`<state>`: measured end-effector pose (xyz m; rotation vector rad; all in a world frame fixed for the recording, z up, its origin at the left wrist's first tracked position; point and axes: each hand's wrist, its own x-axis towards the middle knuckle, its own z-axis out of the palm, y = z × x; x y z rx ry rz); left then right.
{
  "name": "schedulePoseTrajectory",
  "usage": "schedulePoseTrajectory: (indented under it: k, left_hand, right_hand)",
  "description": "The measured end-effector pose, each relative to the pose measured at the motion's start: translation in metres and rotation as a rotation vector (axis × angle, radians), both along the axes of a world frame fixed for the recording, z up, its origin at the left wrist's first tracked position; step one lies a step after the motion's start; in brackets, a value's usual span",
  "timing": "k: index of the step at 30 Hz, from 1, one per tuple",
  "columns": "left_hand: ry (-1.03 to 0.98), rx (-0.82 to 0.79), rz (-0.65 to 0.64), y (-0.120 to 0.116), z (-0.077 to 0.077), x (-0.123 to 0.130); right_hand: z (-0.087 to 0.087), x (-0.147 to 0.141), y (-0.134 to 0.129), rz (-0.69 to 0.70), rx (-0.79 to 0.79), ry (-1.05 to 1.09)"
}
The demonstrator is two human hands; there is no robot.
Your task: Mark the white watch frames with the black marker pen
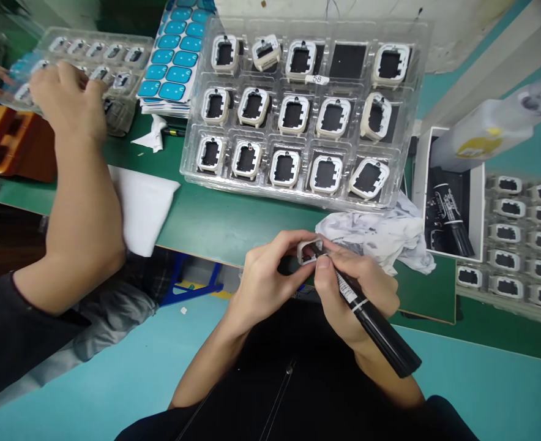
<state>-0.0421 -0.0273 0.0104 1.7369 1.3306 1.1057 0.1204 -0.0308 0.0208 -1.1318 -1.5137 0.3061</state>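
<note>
My left hand (264, 275) pinches a small white square frame part (308, 250) at the table's near edge. My right hand (357, 288) grips a black marker pen (376, 324), its tip resting on that part. Just behind my hands lies a crumpled white cloth (380, 236). Farther back stands a clear plastic tray (192, 165) filled with several similar white frames with dark centres; one pocket holds only a dark square.
A co-worker's arm (75, 184) reaches from the left to another clear tray (128, 116) of parts. Blue sticker sheets (176, 55) lie at the back. A white box (420, 177) with black pens and a further parts tray (522, 245) stand on the right.
</note>
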Motion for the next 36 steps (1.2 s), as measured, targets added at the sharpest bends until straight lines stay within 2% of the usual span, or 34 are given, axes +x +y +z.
schedulePoseTrajectory:
  k: [20,27,36]
  left_hand:
    - [-0.031,-0.012,0.012,-0.0009,-0.0016,0.0004]
    - [-0.054,0.01,-0.016,0.0012,-0.002,-0.0009]
    - [-0.187,-0.182,-0.049,0.0077,0.0069,-0.0037]
  right_hand:
    - [-0.0029,0.0,-0.0001,-0.005,0.006,0.032]
    - [-0.0055,0.0018,-0.0033,0.002,-0.04,0.054]
    - [-0.0027,0.0016,-0.0017,0.021,-0.058,0.104]
